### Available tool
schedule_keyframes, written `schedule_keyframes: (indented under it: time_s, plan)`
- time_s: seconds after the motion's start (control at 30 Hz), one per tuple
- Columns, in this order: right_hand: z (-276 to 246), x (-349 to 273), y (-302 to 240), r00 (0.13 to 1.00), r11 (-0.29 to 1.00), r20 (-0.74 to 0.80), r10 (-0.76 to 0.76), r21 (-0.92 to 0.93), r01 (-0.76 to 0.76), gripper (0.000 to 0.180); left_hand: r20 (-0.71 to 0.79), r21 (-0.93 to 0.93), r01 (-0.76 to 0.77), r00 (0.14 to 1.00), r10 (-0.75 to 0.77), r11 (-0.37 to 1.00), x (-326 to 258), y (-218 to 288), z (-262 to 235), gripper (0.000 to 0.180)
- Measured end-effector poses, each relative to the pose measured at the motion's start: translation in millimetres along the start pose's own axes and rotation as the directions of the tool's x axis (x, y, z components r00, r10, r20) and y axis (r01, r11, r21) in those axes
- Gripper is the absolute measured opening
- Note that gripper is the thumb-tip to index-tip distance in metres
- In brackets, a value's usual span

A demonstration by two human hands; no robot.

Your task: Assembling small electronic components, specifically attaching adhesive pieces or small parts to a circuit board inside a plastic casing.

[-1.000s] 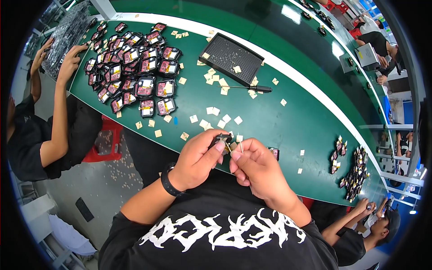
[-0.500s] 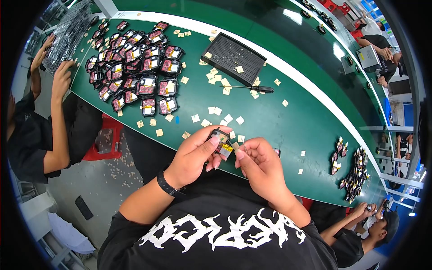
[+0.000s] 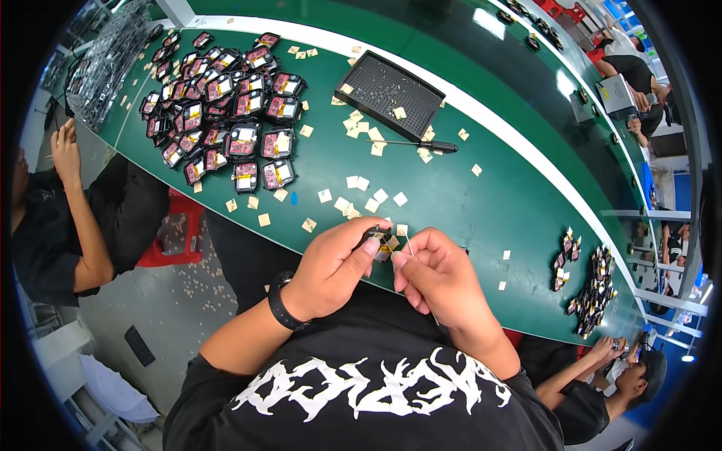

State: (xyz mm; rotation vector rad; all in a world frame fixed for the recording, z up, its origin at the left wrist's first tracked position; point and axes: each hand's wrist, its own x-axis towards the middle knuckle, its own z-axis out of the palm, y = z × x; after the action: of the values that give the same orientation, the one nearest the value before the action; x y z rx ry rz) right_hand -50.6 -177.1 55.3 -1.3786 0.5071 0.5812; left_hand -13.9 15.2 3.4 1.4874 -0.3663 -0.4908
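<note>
Green surface [image 3: 541, 240] here, white strip [image 3: 526, 146] along its far side. Littered grey floor [image 3: 162, 334], red stool [image 3: 193, 219] at left. Blue wall [image 3: 683, 192] far right, bright ceiling-light glare [image 3: 489, 24] beyond.

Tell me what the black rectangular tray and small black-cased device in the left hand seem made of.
Black rectangular tray: probably plastic, matte, with a regular grid texture. Small black-cased device in the left hand: casing likely hard plastic, from its dark, crisp edge; the grip hides much, finish uncertain.

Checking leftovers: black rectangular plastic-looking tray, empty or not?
Not empty: the tray has small pale bits scattered over its floor and a square cream paper-like piece inside.
</note>
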Motion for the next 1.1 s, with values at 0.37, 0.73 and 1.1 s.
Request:
schedule_keyframes:
  time_s: [0.37,0.73,1.1]
  plan:
    - [-4,-1,4,0.998,0.997,0.024,-0.061,0.05,0.06,0.011,0.085,-0.053,0.071,0.994,-0.066,0.996,0,-1,-5,0.032]
    - [-12,0,1,0.996,0.992,0.065,-0.067,-0.103,0.073,0.013,0.073,-0.028,0.039,0.997,-0.036,0.999,-1,1,2,0.028]
    - [-6,3,13,0.984,0.984,0.008,-0.176,0.003,0.176,0.013,0.121,-0.023,0.02,0.993,-0.017,1.0,1,0,-6,0.033]
